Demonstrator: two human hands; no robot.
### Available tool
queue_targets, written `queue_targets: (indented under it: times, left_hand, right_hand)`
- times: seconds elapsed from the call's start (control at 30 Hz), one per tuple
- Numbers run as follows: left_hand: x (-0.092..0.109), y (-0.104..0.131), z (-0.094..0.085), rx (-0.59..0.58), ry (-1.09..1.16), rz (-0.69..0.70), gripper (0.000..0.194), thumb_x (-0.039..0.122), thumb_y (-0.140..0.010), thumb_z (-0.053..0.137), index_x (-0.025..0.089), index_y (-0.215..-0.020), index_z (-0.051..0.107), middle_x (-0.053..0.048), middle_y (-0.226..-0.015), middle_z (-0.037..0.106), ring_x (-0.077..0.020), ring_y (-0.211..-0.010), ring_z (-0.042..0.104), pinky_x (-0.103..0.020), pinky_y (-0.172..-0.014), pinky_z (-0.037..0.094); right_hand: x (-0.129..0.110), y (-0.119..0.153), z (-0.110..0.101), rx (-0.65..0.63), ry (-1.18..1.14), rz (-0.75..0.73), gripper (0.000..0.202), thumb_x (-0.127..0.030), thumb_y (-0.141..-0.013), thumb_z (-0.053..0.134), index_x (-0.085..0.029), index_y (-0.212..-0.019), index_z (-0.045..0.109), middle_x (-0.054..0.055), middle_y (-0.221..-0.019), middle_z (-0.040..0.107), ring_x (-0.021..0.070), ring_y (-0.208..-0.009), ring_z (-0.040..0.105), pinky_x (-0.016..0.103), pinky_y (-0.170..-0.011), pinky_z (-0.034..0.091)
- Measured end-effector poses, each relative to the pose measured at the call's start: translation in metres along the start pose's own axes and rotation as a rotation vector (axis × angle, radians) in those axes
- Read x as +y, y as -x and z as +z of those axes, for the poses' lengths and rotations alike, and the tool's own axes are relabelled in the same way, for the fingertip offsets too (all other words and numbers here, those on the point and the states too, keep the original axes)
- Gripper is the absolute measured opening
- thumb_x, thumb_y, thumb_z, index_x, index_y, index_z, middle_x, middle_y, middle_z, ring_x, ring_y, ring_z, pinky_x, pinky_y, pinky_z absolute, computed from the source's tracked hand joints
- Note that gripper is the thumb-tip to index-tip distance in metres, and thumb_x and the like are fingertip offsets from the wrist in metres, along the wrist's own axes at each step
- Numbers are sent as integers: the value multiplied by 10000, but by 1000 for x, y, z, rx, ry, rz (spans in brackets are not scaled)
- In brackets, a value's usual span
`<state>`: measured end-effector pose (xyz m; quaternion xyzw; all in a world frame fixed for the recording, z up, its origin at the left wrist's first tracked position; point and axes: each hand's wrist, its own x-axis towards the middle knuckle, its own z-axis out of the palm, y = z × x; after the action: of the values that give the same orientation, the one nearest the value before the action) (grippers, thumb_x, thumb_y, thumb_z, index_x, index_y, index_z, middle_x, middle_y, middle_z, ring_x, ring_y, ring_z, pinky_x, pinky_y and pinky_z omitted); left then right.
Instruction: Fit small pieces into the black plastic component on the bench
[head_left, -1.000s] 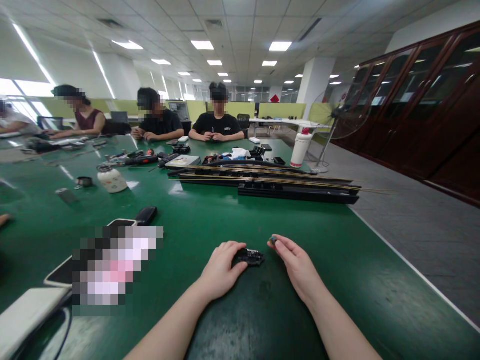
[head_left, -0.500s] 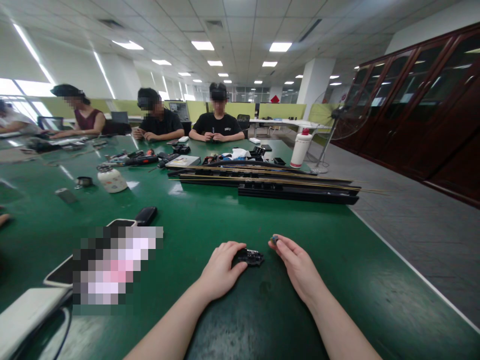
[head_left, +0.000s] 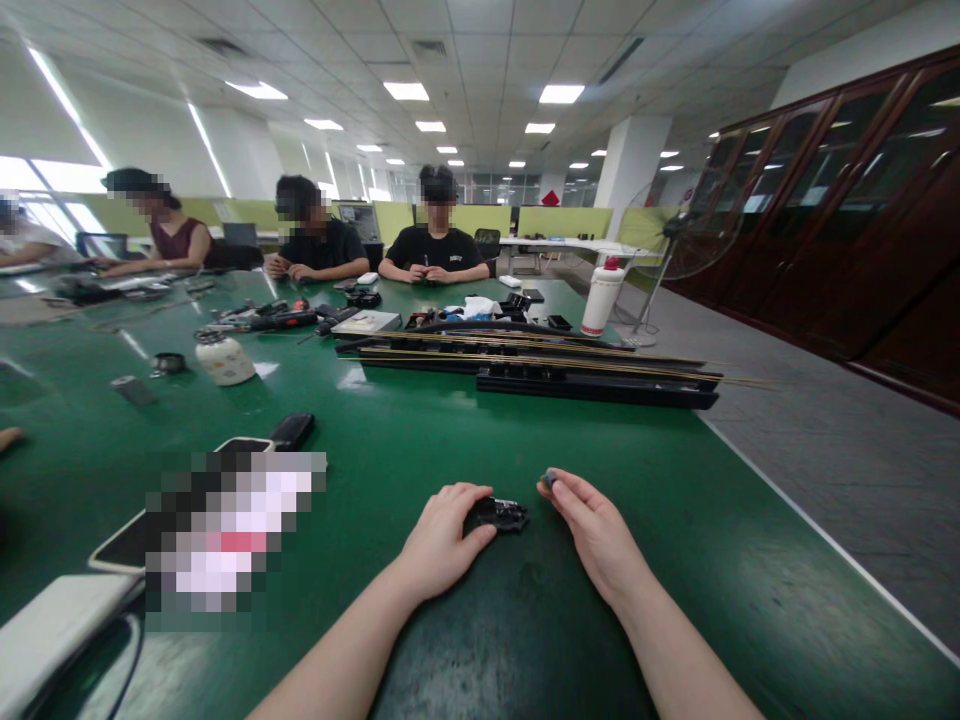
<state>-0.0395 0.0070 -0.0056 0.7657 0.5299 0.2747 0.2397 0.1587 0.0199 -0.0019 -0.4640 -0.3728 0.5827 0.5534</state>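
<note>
On the green table, my left hand (head_left: 448,540) grips a small black mechanical part (head_left: 504,515) from its left side, thumb in front and fingers behind. Some metallic bits show on the part's upper face; its left end is hidden by the hand. To the right, my right hand (head_left: 596,530) pinches a tiny dark greyish piece (head_left: 550,480) between thumb and fingertips. That piece is too small to name, and it is apart from the black part.
Long black rails (head_left: 596,388) with thin brass-coloured rods lie across the table ahead. Left are a blurred-out screen device (head_left: 120,540), a black case (head_left: 292,432) and a white jar (head_left: 225,358). A white bottle (head_left: 601,298) stands far right. Several people sit opposite.
Both hands keep almost the same position. The tiny piece in my right fingertips looks slightly turned, its colour now greyer.
</note>
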Motion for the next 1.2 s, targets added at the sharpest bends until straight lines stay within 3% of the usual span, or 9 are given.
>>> queue_targets:
  times: [0.4, 0.67, 0.93, 1.2]
  left_hand:
    - [-2, -1, 1, -1, -23, 6, 383, 251, -748, 588, 230, -1125, 524, -45, -1111, 572, -209, -1037, 490, -357, -904, 381]
    - [-3, -1, 3, 8, -25, 13, 382, 249, -744, 591, 223, -1120, 526, -43, -1100, 572, -207, -1029, 491, -359, -896, 385]
    - [-4, -2, 3, 8, -31, 16, 376, 257, -750, 586, 232, -1120, 526, -44, -1094, 574, -206, -1016, 497, -356, -888, 393]
    - [-7, -1, 5, 11, -36, 43, 386, 251, -739, 603, 229, -1117, 526, -41, -1095, 573, -199, -1018, 501, -343, -880, 394]
  right_hand:
    - [0, 4, 4, -64, 156, -14, 401, -443, -598, 722, -192, -902, 649, 70, -924, 712, 237, -928, 635, 409, -909, 434]
    - [9, 7, 6, -176, 534, -212, 289, -352, -724, 623, -209, -974, 642, 63, -1011, 675, 227, -972, 601, 409, -931, 410]
    - [7, 13, 11, -248, 753, -358, 204, -276, -759, 583, -230, -947, 648, 50, -1006, 653, 203, -977, 581, 370, -908, 429]
    - [9, 15, 12, -283, 1059, -440, 231, -272, -772, 572, -271, -990, 647, 57, -1089, 618, 231, -1070, 518, 425, -944, 380]
